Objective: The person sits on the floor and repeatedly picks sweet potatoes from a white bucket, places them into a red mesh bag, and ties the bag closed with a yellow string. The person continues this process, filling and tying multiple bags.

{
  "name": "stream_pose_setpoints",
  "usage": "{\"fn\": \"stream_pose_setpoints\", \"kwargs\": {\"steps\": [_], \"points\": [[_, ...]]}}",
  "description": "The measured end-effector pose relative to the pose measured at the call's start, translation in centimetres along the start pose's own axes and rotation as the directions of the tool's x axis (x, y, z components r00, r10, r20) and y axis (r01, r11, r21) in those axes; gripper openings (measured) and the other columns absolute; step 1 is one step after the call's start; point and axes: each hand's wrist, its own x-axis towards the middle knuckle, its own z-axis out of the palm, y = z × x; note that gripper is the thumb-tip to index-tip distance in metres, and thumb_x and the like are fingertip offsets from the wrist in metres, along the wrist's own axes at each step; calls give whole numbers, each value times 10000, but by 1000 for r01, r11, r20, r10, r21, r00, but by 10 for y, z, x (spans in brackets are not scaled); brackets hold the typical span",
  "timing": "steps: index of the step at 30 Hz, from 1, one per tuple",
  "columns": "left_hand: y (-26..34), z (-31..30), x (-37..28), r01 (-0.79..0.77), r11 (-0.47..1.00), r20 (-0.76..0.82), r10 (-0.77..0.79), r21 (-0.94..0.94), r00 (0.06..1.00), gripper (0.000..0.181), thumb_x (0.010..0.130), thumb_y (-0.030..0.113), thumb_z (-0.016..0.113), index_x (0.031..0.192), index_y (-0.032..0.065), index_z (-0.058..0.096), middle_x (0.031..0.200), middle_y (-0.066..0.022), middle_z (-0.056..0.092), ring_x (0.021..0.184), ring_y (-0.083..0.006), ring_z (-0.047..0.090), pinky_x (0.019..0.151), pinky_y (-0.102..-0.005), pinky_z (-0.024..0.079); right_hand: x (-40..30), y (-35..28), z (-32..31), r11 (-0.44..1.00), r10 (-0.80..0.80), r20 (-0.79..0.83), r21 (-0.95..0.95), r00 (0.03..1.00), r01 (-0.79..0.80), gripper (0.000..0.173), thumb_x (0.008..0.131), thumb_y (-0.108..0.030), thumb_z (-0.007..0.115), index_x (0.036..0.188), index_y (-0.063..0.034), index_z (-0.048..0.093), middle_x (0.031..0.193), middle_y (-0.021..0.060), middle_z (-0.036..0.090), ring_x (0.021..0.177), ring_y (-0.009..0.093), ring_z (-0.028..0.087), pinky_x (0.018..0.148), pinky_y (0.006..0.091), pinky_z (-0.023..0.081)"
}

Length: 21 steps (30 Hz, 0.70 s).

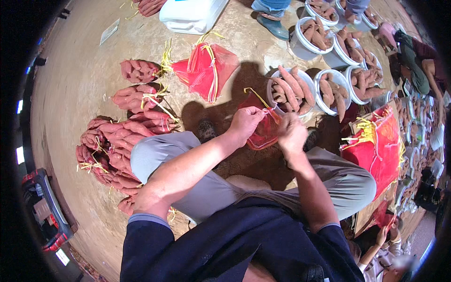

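Observation:
Between my knees a red mesh bag (262, 135) with a yellow drawstring hangs from my hands. My left hand (245, 123) pinches its white-stitched upper edge between thumb and fingers. Curled at the opposite side of the bag's mouth, my right hand (292, 134) is slightly blurred, and its fingertips are hard to make out. Just beyond my hands stands a white plastic bucket (310, 112) heaped with sweet potatoes (290, 88). No sweet potatoes can be made out inside the bag.
Filled mesh bags of sweet potatoes (121, 141) lie by my left knee. Flat red bags (202, 70) lie ahead; another stack (373, 151) is at my right. More buckets (306, 49) stand ahead and right. A white jug (192, 17) and a boot (273, 26) are ahead; others work at right.

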Motion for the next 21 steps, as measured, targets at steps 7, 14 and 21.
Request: {"fn": "stream_pose_setpoints", "kwargs": {"steps": [7, 14, 21], "points": [[-3, 3, 2, 24, 1000, 66, -25, 18, 998, 174, 989, 246, 604, 922, 98, 666, 666, 79, 527, 495, -16, 364, 420, -210, 284, 84, 57, 34, 916, -44, 69, -395, 997, 67, 292, 789, -138, 723, 1034, -1, 644, 1097, 188, 676, 1070, 341, 633, 959, 452, 473], [-6, 2, 7, 56, 997, 46, -54, -52, 997, 194, 980, 243, 616, 919, 67, 670, 700, 56, 561, 573, -29, 439, 495, -224, 352, 76, 46, 19, 995, -29, -25, -99, 999, 26, 286, 839, -64, 663, 1096, 33, 584, 1006, 234, 653, 1026, 412, 618, 908, 500, 472], [7, 5, 5, 54, 998, -59, -51, 36, 997, 257, 973, 228, 614, 957, -4, 724, 840, -32, 701, 726, -93, 589, 680, -292, 475, -8, -3, -76, 858, 267, 72, 436, 961, -271, 291, 971, -197, 573, 1095, 66, 582, 877, 247, 630, 828, 344, 628, 771, 417, 481]]}}
